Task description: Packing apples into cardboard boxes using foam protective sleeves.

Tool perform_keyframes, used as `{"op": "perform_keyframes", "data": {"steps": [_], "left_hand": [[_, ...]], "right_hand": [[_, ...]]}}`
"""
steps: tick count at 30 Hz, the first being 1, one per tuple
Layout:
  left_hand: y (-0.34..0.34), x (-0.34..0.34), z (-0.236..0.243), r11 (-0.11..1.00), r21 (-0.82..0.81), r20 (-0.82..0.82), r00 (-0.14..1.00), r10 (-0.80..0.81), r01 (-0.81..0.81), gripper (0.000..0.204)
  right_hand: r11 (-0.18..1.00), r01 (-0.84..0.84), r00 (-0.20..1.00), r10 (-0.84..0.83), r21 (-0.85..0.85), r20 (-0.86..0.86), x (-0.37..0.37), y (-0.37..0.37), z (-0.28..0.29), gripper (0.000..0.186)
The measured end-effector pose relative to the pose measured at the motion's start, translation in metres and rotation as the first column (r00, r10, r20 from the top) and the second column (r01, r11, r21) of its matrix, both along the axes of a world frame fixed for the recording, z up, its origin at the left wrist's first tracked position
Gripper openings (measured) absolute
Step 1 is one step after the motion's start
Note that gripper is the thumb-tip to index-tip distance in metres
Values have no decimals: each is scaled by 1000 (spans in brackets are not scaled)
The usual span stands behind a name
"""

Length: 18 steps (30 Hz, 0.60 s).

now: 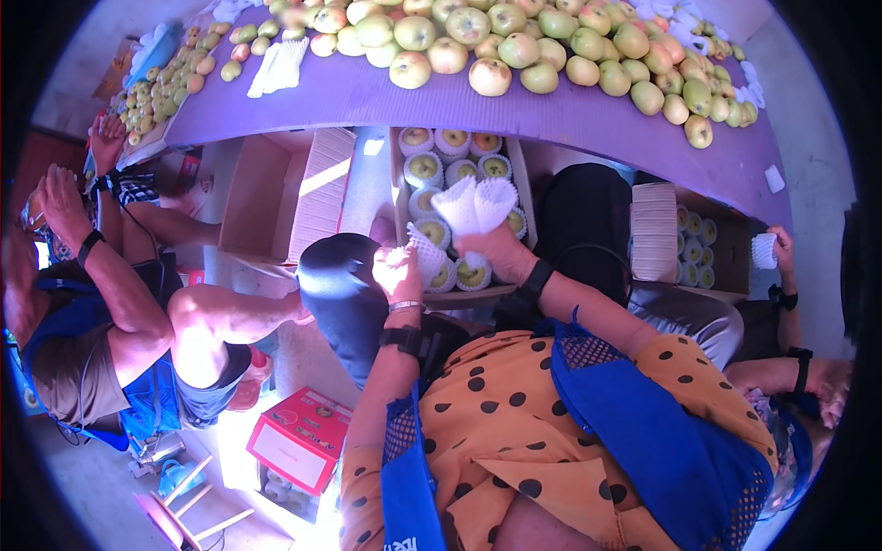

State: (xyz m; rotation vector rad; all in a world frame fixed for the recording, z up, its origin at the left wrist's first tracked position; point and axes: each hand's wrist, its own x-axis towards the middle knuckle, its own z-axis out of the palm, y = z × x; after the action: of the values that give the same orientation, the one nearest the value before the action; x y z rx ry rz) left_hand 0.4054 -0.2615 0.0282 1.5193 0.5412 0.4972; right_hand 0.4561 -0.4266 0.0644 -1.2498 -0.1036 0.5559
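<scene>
Big purple counter [551,115] runs across the top, w/ a heap of loose green-yellow apples [514,41] piled on it. Below its edge sits an open cardboard box [521,174], part-filled w/ apples in white foam net sleeves [424,168]. To its left, an empty carton [262,207] w/ a stack of white sheets beside it. Another person [119,312] sits far left, arms raised. The person's right hand [501,253] is over the box, grip closed on a bunch of white foam nets [478,204] fanned upward. Left hand [397,274] just beside it, fingers pinched on one foam net [425,255], touching the bunch's lower edge. Both hover over the box's near rows.
</scene>
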Motion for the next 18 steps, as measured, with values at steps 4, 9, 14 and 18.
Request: {"op": "perform_keyframes", "data": {"steps": [4, 9, 14, 18], "left_hand": [[-7, -5, 17, 991, -107, -129, 987, -95, 81, 18], [-12, -7, 29, 932, -237, -316, 886, -339, 272, 12], [-17, -10, 42, 811, -512, -189, 884, -428, 283, 10], [-8, -9, 33, 833, -436, -179, 875, -450, 339, 11]], "right_hand": [[962, -148, 965, 191, 231, -179, -14, 6, 26, 33], [995, -8, 994, 18, -95, 110, -7, 14, -23, 39], [820, 150, 927, 77, -552, 367, -4, 16, -20, 43], [952, 136, 981, -90, -275, 175, 1, 7, -26, 43]]}}
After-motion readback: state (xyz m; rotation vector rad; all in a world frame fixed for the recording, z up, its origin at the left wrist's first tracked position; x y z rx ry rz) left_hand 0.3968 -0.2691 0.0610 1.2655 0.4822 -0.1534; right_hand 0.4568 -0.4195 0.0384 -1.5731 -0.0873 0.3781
